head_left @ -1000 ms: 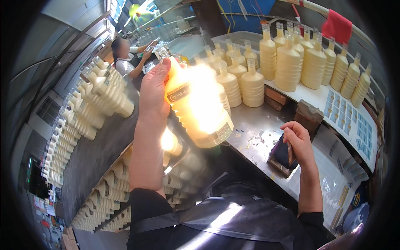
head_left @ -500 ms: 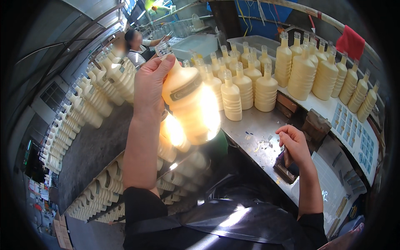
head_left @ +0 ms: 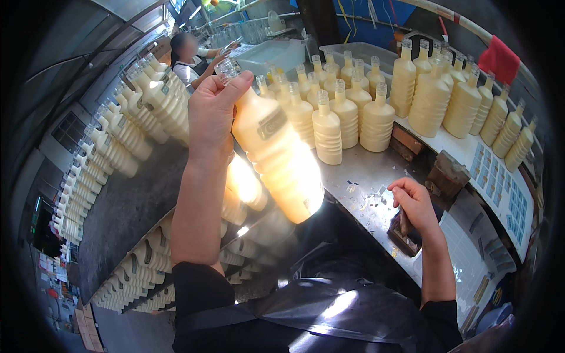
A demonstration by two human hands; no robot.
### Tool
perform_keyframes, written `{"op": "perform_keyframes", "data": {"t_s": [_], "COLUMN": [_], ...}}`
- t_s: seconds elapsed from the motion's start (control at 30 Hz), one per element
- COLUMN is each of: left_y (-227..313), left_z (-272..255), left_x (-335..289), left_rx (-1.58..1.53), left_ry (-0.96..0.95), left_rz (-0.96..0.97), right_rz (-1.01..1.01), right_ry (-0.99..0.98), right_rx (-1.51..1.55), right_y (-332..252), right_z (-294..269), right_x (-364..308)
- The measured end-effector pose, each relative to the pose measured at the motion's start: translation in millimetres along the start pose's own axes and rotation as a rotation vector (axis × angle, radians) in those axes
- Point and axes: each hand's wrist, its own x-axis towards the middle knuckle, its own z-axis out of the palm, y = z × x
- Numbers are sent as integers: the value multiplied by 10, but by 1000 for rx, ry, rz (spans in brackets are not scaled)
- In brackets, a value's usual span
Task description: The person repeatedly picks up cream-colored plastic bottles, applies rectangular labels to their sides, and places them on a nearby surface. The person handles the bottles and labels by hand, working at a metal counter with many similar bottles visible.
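Observation:
My left hand (head_left: 220, 106) is closed around the neck of a cream-coloured bottle (head_left: 268, 138), raised and tilted with its clear mouth up and its base toward the lower right. A small greyish label sits on its shoulder, and strong light washes out its ribbed side. My right hand (head_left: 416, 206) is at the metal bench's edge, fingers curled, beside a small dark open box (head_left: 403, 238). A brown piece (head_left: 405, 223) shows under the fingers; whether they grip it is hidden. Several similar cream bottles (head_left: 326, 132) stand upright on the metal bench (head_left: 347, 176) beyond.
Rows of labelled bottles (head_left: 120, 132) line the dark table at left. More bottles (head_left: 426, 100) stand on a white board at right, near a sheet of small labels (head_left: 500, 194) and a rusty block (head_left: 447, 175). Another person (head_left: 191, 62) works behind, by a plastic tub (head_left: 273, 59).
The held bottle has tilted further, its base swinging down and to the right, and its label has turned. My right hand has barely moved. The person behind has shifted position.

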Motion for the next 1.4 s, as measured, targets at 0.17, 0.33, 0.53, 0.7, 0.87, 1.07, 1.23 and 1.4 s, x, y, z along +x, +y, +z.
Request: {"op": "perform_keyframes", "data": {"t_s": [0.17, 0.33, 0.53, 0.7, 0.87, 1.07, 1.23, 1.4], "left_y": [-17, 63, 542, 868, 470, -187, -482, -740], "left_z": [-12, -21, -482, -609, -494, -75, 178, 333], "left_x": [15, -54, -234, -328, -428, -424, -437, -481], "left_rx": [-36, -72, -53, -305, -512, -788, -887, -820], "left_ry": [-40, -30, 20, -93, -356, -549, -689, -739], "left_rz": [-17, -25, 54, -45, -119, -167, -154, -151], "right_rz": [-1, 6, 17, 18, -19, -17, -31, -73], "right_ry": [-16, -35, -55, -73, -120, -123, -86, -101], "right_rx": [4, 12, 10, -8, -29, -63, -96, -52], "right_y": [39, 48, -36, -113, -237, -368, -437, -616], "right_z": [6, 34, 53, 119, 294, 301, 273, 300], "right_x": [25, 49, 81, 158, 127, -102, -253, -309]}}
